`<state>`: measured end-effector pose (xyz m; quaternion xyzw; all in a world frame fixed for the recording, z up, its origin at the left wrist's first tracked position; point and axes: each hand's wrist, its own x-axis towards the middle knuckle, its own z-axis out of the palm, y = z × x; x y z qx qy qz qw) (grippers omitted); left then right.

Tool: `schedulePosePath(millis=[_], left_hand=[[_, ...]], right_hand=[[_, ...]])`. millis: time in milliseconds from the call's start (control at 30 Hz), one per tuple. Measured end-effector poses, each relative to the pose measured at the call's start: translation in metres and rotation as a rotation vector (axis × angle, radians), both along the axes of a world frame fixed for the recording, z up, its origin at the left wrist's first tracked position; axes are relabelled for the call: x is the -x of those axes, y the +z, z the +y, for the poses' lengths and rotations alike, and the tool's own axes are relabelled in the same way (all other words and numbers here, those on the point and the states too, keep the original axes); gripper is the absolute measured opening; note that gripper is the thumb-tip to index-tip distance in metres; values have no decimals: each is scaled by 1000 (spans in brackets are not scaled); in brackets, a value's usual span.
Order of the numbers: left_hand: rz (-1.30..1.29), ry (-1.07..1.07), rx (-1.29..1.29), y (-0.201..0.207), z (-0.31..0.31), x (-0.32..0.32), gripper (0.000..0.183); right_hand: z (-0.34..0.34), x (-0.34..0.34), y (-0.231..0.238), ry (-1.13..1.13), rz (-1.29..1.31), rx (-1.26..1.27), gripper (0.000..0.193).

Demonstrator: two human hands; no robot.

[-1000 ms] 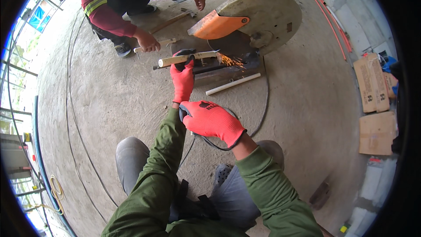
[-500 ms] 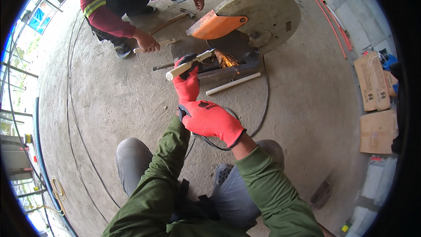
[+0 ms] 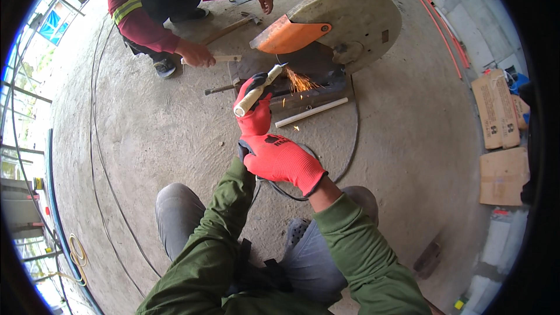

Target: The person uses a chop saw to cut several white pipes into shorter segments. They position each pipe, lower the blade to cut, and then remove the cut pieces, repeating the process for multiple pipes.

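Observation:
My left hand (image 3: 255,105), in a red glove with dark finger coating, grips a cream pipe-like rod (image 3: 259,90). A metal tip shows at the rod's far end, by the cut-off saw (image 3: 350,23) with its orange guard. Orange sparks (image 3: 300,81) spray to the right from that tip. Whether the tip touches the disc is hidden under the guard. My right hand (image 3: 283,160), in a matching red glove, is closed around my left wrist.
Before the saw's metal base (image 3: 309,98) lies a white tube (image 3: 311,112). A co-worker's hand (image 3: 197,54) holds a pale stick at the upper left, near a hammer (image 3: 233,26). A black cable (image 3: 354,140) loops over the floor. Cardboard boxes (image 3: 504,175) stand along the right wall.
The rod in my left hand has swung to a steeper slant, its near end shifting right and slightly down. Sparks spread a little wider. The co-worker's lower hand has shifted slightly.

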<state>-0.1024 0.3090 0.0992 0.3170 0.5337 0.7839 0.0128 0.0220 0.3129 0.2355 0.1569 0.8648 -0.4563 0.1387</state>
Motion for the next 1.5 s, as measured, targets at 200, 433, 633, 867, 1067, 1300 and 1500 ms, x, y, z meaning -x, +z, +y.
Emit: schedulePosePath(millis=[200,433,633,867,1067,1300,1500], left_hand=[[-40,-16,12,12,-4,0,40],[-80,-29,30,7,1,5,40],[-111,-46,-26,13,1,3,38],[-105,-56,-28,18,-1,5,34],[-171,-44,-48,20,-1,23,27],[-186,35,51,19,10,64,19],[-299,-82,27,17,22,93,17]], right_hand=[[-1,-2,-4,-46,54,27,23],[-1,2,-6,-32,91,24,24],[0,2,-9,-65,120,0,25],[0,4,-10,-53,87,-8,26],[-1,3,2,-95,91,1,28],[-1,2,2,-76,69,17,26],[-4,0,2,-82,100,12,27]])
